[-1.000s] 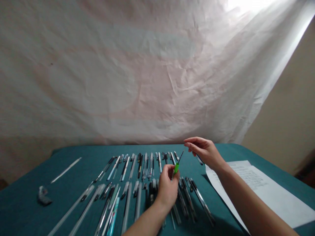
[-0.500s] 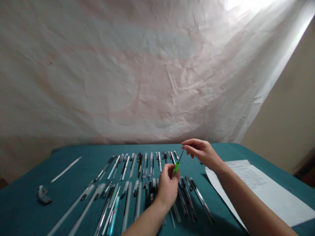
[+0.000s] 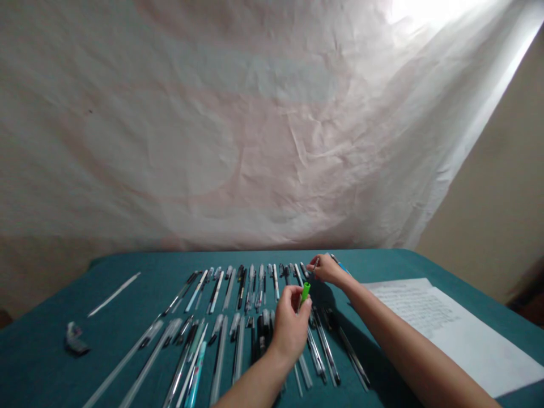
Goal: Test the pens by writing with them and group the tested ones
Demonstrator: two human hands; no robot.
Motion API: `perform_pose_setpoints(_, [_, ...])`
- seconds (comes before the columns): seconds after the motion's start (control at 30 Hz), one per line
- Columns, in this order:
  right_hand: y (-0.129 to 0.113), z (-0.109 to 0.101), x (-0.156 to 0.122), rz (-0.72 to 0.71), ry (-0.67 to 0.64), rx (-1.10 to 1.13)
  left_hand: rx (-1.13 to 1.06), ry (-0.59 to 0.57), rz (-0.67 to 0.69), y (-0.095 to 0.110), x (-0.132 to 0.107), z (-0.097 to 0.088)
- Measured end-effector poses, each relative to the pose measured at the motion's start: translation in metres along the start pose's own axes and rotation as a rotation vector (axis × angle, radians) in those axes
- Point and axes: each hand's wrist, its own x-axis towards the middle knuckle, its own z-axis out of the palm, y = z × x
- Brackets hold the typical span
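My left hand [image 3: 291, 323] is closed around a bright green pen barrel [image 3: 305, 290], its top end open and pointing up. Most of the barrel is hidden by the fingers. Further back, my right hand [image 3: 327, 268] pinches a thin dark pen refill [image 3: 315, 264] low over the far row of pens, apart from the green barrel. Beside that hand, a blue pen [image 3: 340, 264] lies partly hidden behind the wrist. Beneath and around my left hand are several clear pens [image 3: 325, 345] with dark tips.
Pens, barrels and caps lie in two rows on the green tablecloth [image 3: 55, 294]. A white refill [image 3: 114, 294] and a crumpled dark-and-clear item [image 3: 76, 340] are at the left. Written paper sheets [image 3: 459, 334] lie at the right. A pale sheet [image 3: 255, 141] hangs behind.
The dark refill, at the green barrel's mouth before, is now away from it in my right hand. That hand has moved down and left, toward the far row. My left hand has barely moved.
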Motion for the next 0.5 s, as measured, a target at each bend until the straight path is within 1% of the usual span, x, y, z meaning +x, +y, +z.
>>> perform_pose_setpoints(0.07, [0.0,0.008,0.007,0.026,0.03,-0.061,-0.001,0.002,0.002,-0.001,0.0,0.0])
perform_pose_setpoints(0.17, [-0.002,0.014,0.011,0.042,0.055,-0.111,-0.002,0.005,0.003,-0.001,0.0,0.0])
perform_pose_setpoints(0.27, [-0.001,0.013,0.011,0.053,0.026,-0.102,0.004,0.004,-0.004,-0.001,0.0,0.0])
perform_pose_setpoints(0.37, [0.0,0.005,0.004,0.034,-0.02,-0.019,-0.004,0.004,-0.018,0.0,-0.001,0.001])
perform_pose_setpoints(0.43, [-0.002,-0.005,-0.007,-0.007,-0.026,0.057,-0.013,0.009,-0.025,0.001,-0.001,0.001])
perform_pose_setpoints(0.5, [-0.009,-0.019,-0.022,-0.072,-0.009,0.197,-0.015,0.014,-0.023,0.001,-0.002,0.002])
